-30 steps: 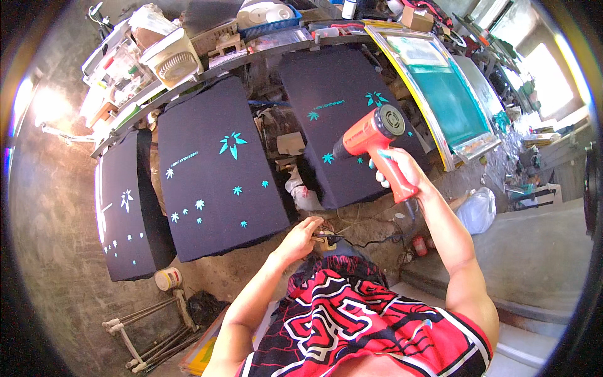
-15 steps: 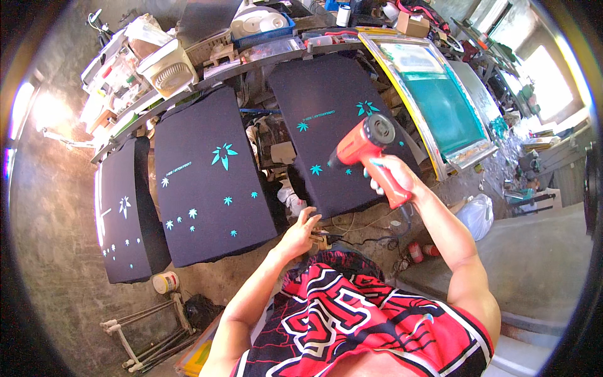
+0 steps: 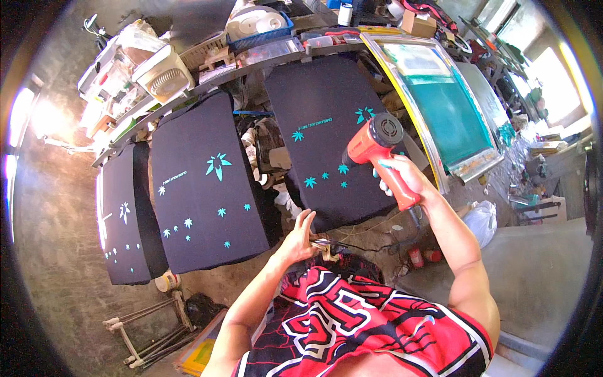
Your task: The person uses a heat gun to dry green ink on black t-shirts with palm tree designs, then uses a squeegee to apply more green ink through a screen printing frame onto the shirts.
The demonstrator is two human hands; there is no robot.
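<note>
My right hand grips an orange-red heat gun by its handle, its nozzle angled down over a black fabric-covered board printed with teal leaf shapes and small lettering. My left hand is near that board's near edge, fingers raised and apart; whether it touches the edge is hard to tell. A dark cord runs below. Two more black boards with teal and pale leaf prints lie to the left. A teal screen-printing frame rests to the right.
Behind the boards runs a crowded shelf with a pale fan-like appliance, a blue basket and a cardboard box. A plastic bag lies at right, a bucket and rack at lower left.
The view has shifted slightly. The heat gun has moved right and back across the print, toward the upper leaves. My left hand has risen slightly toward the board's edge.
</note>
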